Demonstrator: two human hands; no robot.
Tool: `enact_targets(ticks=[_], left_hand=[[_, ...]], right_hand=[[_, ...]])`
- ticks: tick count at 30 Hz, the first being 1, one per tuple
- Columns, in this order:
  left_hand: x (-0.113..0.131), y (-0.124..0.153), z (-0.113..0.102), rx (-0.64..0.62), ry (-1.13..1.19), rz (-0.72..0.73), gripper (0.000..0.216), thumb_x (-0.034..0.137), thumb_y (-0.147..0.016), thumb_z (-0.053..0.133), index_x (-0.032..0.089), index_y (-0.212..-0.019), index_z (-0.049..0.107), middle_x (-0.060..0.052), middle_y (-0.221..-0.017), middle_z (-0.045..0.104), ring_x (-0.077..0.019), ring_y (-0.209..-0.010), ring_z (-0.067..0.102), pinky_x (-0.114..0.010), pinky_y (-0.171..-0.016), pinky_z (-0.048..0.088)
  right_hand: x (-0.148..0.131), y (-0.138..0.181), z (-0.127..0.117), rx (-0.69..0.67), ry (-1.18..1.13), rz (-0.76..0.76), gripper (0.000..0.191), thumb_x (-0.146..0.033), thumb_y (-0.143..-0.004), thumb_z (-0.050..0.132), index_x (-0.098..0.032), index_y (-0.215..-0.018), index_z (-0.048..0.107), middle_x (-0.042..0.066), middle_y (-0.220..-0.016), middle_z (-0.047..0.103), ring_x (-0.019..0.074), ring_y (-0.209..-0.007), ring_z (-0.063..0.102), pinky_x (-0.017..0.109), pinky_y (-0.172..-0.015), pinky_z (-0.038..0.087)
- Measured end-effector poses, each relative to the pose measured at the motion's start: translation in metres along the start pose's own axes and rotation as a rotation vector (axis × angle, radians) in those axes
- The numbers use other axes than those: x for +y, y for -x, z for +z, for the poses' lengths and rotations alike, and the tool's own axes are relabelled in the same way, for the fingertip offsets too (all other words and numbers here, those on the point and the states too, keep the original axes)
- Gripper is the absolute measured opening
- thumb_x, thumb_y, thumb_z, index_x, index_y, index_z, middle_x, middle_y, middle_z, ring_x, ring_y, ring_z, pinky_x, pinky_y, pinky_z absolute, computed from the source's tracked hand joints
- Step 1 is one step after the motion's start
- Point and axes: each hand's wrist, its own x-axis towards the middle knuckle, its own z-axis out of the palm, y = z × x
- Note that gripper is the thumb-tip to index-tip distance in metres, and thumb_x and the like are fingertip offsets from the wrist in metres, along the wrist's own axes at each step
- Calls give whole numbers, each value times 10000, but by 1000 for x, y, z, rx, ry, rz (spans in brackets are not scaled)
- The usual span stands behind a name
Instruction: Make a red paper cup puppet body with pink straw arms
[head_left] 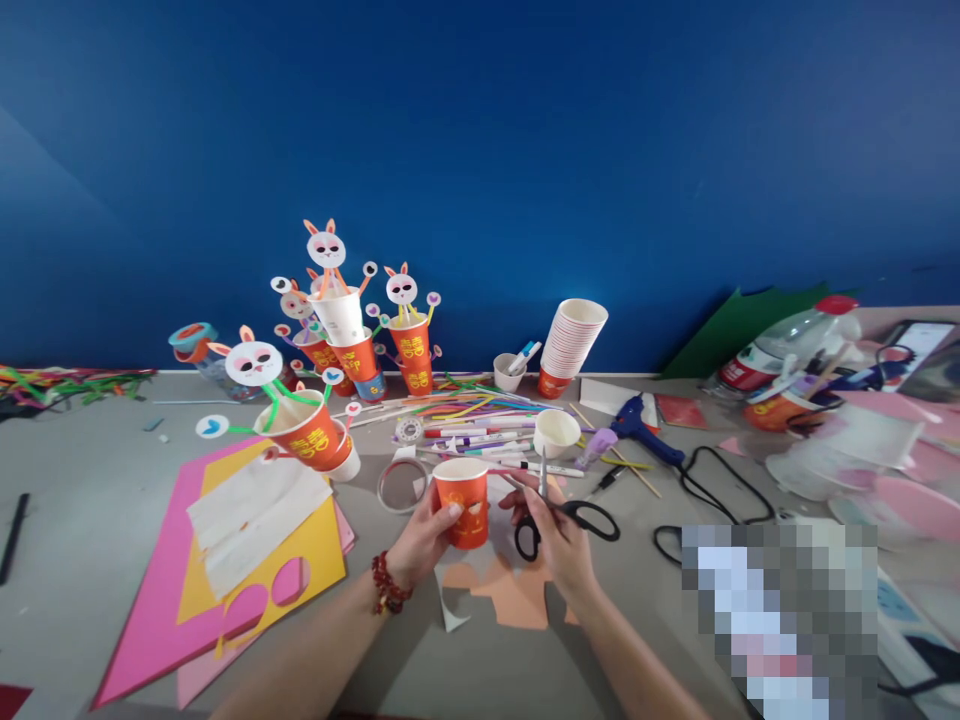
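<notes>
My left hand (421, 545) is wrapped around an upright orange paper cup (464, 512) on the grey table (90, 520); a red bead bracelet sits on that wrist. My right hand (556, 535) grips black-handled scissors (577, 518), fingers in the loops, blades pointing up beside the cup. Orange paper cut-outs (517, 595) lie under both hands.
Finished bunny cups (352, 340) stand at the back left. Pink and yellow sheets (225, 590) lie left, markers and pipe cleaners (480, 430) behind the cup. A cup stack (570, 345), blue glue gun (641, 425) with black cord, and plastic bottle (795, 350) are to the right.
</notes>
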Motion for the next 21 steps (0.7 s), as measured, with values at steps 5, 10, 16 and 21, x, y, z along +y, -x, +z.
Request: enact_targets(ticks=[5,10,16,21], left_hand=[[-2,-1,-3,21,-16,26,620,262,-706,841,195,-1268,586,-120,-1127,717,-284,-1054,674,-402,-955,492],[2,-1,-7,-107,152,-72,423,401,-822,705,135,-1148,664,-159,-1171,699,-299,-1040,672,-467,-927,518],[0,-2,-14,-117,171,-132,533,529,-786,729,116,-1119,678,-151,-1010,732,-274,-942,685,-421,-863,530],[1,-2,-8,-51,102,-124,503,517,-810,705,115,-1110,683,-174,-1097,719,-303,-1016,677,-434,-896,517]], right_hand=[[0,1,1,1,-10,2,341,-409,-969,532,-178,-1177,673,58,-806,722,170,-651,636,293,-602,539],[2,2,0,23,18,-12,365,-428,-977,512,-169,-1174,676,63,-797,725,160,-622,618,291,-596,532],[2,3,0,6,24,-11,364,-441,-972,519,-180,-1164,685,59,-808,725,159,-627,614,287,-594,527],[3,5,2,-8,-13,-13,326,-417,-971,529,-187,-1139,688,53,-821,729,155,-624,618,282,-600,525]])
